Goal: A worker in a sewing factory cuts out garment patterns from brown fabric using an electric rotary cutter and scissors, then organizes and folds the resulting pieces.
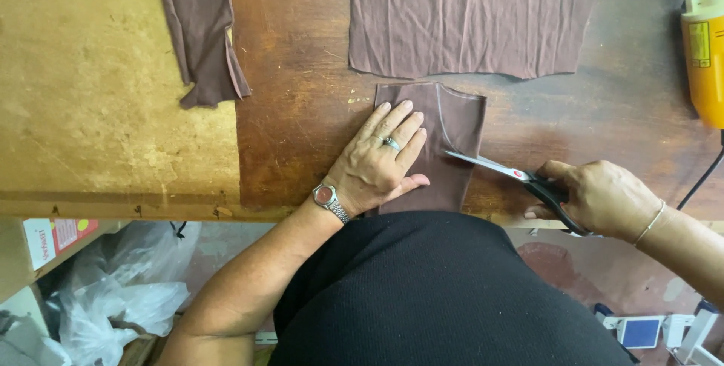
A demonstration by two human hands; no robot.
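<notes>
A small brown fabric piece [457,121] with a chalk line lies at the near edge of the wooden table [302,109]. My left hand [381,162], with a ring and a wristwatch, presses flat on its left part. My right hand [603,198] grips black-handled scissors [513,175]. Their open blades point left and meet the fabric's right edge.
A larger brown fabric sheet [467,11] lies at the back, and a narrow brown strip [202,30] at the back left. A yellow power tool [705,41] with a cord sits at the right edge. Plastic bags [113,290] and a cardboard box [45,249] are under the table.
</notes>
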